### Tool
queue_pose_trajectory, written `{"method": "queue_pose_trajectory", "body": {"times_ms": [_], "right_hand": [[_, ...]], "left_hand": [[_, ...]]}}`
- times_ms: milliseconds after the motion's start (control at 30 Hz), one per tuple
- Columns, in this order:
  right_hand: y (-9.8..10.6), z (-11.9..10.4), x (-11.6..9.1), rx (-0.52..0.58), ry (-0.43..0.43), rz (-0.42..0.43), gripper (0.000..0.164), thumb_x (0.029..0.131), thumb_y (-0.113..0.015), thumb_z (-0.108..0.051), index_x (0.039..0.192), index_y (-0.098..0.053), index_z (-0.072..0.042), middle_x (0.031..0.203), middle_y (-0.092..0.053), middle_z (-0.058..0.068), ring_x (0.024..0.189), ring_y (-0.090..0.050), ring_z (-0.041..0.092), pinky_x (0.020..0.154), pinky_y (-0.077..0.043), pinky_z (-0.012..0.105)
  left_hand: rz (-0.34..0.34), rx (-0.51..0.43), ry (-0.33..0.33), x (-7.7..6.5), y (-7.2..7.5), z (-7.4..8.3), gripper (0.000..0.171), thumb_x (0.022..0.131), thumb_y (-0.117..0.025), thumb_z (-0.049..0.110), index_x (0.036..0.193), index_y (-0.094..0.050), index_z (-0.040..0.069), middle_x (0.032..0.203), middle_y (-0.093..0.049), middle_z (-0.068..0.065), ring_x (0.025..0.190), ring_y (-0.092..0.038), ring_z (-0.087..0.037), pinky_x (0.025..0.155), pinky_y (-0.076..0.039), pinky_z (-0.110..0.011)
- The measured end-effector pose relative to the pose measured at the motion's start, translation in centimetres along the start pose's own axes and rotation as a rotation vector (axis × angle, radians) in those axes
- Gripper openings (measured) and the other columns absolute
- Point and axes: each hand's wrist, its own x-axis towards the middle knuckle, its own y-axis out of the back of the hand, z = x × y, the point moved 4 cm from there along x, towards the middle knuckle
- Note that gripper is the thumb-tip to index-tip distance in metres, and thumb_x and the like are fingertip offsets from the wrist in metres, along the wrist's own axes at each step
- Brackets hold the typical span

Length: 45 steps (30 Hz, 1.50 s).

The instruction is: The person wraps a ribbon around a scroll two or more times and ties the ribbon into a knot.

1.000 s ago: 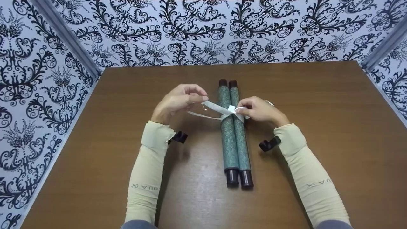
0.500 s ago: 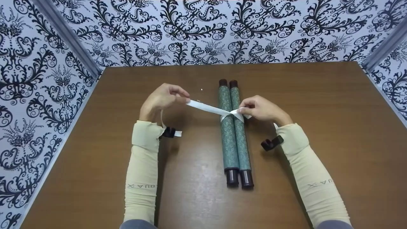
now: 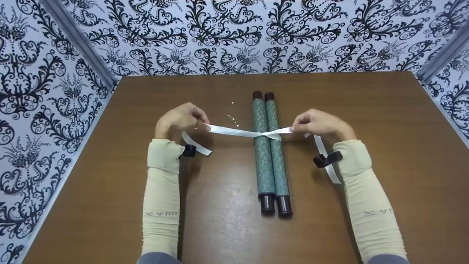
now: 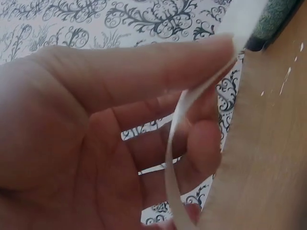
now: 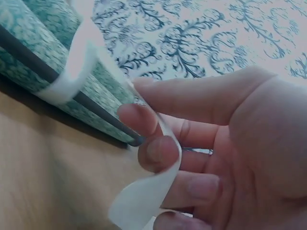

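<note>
A scroll rolled in from both ends lies on the table, its left roll (image 3: pixel 264 165) and right roll (image 3: pixel 279 168) covered in green patterned material with dark brown end knobs. A white ribbon (image 3: pixel 232 131) wraps both rolls and crosses on top near their middle. My left hand (image 3: pixel 183 116) pinches one ribbon end between thumb and fingers, left of the scroll. To the right, my right hand (image 3: pixel 322 123) pinches the other end. Both lengths stretch fairly straight between the hands. Loose ribbon tails hang below each hand; the right tail (image 5: pixel 144 201) curls past the fingers in the right wrist view.
The brown wooden table (image 3: pixel 227 234) meets black-and-white patterned walls (image 3: pixel 234 36) at the back and sides. Small white specks (image 3: pixel 234 121) show on the table left of the scroll. Dark curved brackets (image 3: pixel 328 160) stick out from both wrists.
My left hand has moved left and my right hand has drawn away to the right. The white loop at the crossing has disappeared, and the ribbon is now pulled out between both hands.
</note>
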Motion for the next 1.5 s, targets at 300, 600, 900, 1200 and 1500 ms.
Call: {"method": "queue_pose_trajectory", "body": {"times_ms": [300,600,900,1200,1500], "right_hand": [[2.3,1.7,-2.0,-0.024,-0.101,0.037,0.026,0.093,-0.07,-0.026,0.101,-0.072,-0.001,0.076,-0.062,0.007,0.068,-0.053,0.018,0.064,-0.043,0.029],[5.0,2.9,-4.4,-0.175,-0.136,0.151,0.033,0.094,-0.066,-0.04,0.1,-0.076,-0.009,0.095,-0.069,0.005,0.086,-0.053,0.016,0.074,-0.04,0.028],[7.0,4.3,-6.3,-0.129,-0.247,0.319,0.044,0.092,-0.065,-0.05,0.104,-0.073,-0.008,0.106,-0.066,0.005,0.095,-0.05,0.021,0.08,-0.037,0.033],[7.3,4.6,-6.9,-0.135,-0.387,0.463,0.057,0.095,-0.055,-0.056,0.117,-0.067,-0.005,0.121,-0.058,0.02,0.105,-0.05,0.035,0.082,-0.038,0.045],[4.4,0.9,-2.8,-0.205,-0.079,0.381,0.038,0.098,-0.06,-0.038,0.114,-0.07,-0.005,0.114,-0.068,0.018,0.106,-0.059,0.031,0.093,-0.043,0.048]], "left_hand": [[0.154,0.1,-0.048,-0.2,0.9,0.3,0.023,0.085,-0.057,-0.007,0.089,-0.073,0.009,0.087,-0.065,-0.007,0.086,-0.052,-0.023,0.077,-0.041,-0.034],[0.423,0.205,-0.165,-0.4,2.1,1.0,0.02,0.079,-0.061,-0.006,0.082,-0.077,0.007,0.085,-0.071,-0.011,0.095,-0.059,-0.028,0.102,-0.029,-0.055],[0.598,0.282,-0.171,-0.9,3.0,0.4,0.015,0.079,-0.059,-0.005,0.077,-0.072,0.002,0.082,-0.064,-0.01,0.089,-0.06,-0.033,0.091,-0.036,-0.053],[0.19,0.42,0.027,-0.4,0.1,1.2,0.033,0.082,-0.067,0.018,0.114,-0.066,0.009,0.122,-0.063,-0.015,0.117,-0.055,-0.038,0.099,-0.04,-0.058],[-0.04,0.347,-0.209,3.2,-9.1,6.2,0.044,0.104,-0.044,0.043,0.094,-0.068,0.008,0.09,-0.064,-0.008,0.083,-0.059,-0.022,0.08,-0.05,-0.041]]}}
